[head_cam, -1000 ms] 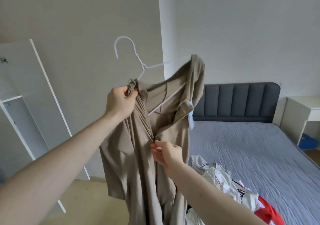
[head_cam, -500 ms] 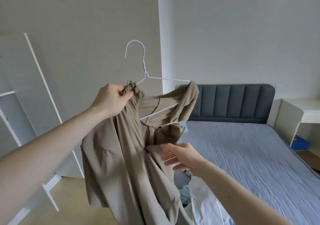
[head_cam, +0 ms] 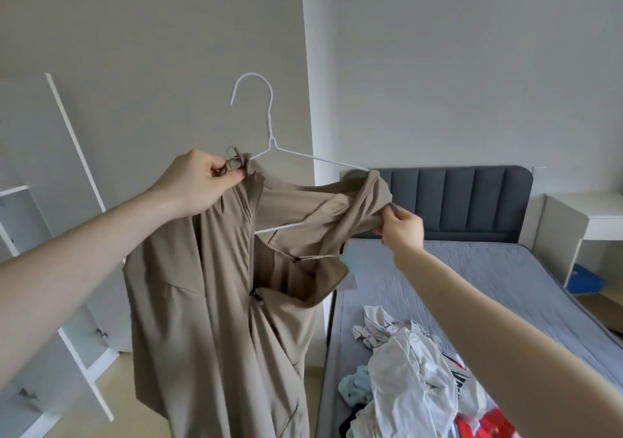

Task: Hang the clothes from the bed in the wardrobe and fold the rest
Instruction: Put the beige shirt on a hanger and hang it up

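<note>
Beige garment [head_cam: 215,302] edges pinched by both hands

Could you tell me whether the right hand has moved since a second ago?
Yes. The right hand rose from the garment's front to its right shoulder, now level with the headboard.

Beige dress [head_cam: 215,319], white hanger [head_cam: 269,124], grey bed [head_cam: 472,279], perhaps red-striped clothes [head_cam: 472,417]

Both bare arms reach out and up in front. The left hand [head_cam: 199,183] is raised highest, fingers curled tight, thumb pressed forward. The right hand [head_cam: 403,230] sits lower, across to the right, fingertips pinching, wrist bent.
</note>
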`<state>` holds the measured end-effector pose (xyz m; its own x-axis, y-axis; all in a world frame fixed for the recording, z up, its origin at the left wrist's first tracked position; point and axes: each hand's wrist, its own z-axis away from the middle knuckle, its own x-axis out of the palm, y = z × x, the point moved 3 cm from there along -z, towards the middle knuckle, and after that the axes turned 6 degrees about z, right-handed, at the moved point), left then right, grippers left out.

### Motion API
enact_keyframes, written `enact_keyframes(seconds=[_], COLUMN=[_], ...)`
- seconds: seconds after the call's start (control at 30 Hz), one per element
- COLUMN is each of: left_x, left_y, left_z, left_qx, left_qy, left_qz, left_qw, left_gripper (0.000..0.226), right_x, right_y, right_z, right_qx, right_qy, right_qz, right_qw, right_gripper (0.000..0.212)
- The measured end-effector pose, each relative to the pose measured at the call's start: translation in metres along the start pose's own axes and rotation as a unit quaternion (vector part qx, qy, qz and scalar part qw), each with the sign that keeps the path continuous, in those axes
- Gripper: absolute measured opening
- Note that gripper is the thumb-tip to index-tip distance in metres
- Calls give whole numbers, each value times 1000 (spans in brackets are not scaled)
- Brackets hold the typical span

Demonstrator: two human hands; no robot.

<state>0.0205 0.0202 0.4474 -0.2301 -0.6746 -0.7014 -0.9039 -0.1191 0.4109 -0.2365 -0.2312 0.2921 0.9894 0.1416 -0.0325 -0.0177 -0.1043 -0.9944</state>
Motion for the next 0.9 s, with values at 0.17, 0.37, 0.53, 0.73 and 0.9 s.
enact_keyframes(seconds=[0.17, 0.37, 0.53, 0.73, 0.9], left_x=[-13, -12, -3, 0, -18], left_y=[-18, -20, -21, -16, -37], left_z=[12, 10, 7, 4, 9], left_qx=[29, 54, 42, 49, 17], left_qy=[-7, 56, 58, 39, 53], left_qz=[-23, -10, -7, 2, -2], left_qw=[999, 997, 997, 998, 998], left_gripper=[65, 56, 57, 58, 59], right_x=[-23, -12, 38, 61, 22], right_y=[-22, -39, 2, -11, -4], right_z=[-27, 17, 87, 51, 15], right_qx=[8, 37, 2, -20, 23], right_qy=[41, -10, -153, -97, 8], right_qz=[-75, -139, 32, 77, 12], right_qw=[996, 990, 988, 992, 1000], right_gripper=[28, 43, 73, 24, 24])
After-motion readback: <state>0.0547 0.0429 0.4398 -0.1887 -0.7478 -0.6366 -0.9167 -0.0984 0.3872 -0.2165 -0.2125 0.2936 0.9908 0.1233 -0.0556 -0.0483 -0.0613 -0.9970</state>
